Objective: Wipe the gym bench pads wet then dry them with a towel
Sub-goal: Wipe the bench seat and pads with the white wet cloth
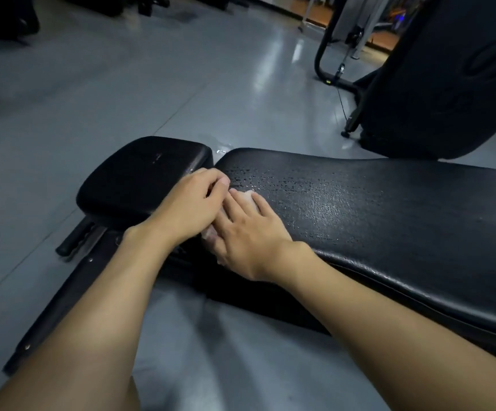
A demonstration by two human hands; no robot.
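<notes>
Your right hand [249,232] lay flat on a pale cloth [252,197], its fingers [263,207] straight and released, pressing the cloth onto the near end of the long black pad [374,221]. Your left hand [193,206] sat just beside it at 10 o'clock, overlapping those fingers, its own curled; whether they were grasping the cloth you could not tell from this view. The cloth lay almost wholly under both hands, at the gap between the long pad and the seat pad [142,173], which lay at 10 o'clock. Water droplets [270,176] beaded the long pad from 1 to 3 o'clock of your hands. A small puddle [221,145] shone on the grey floor [92,99] at 12 o'clock.
</notes>
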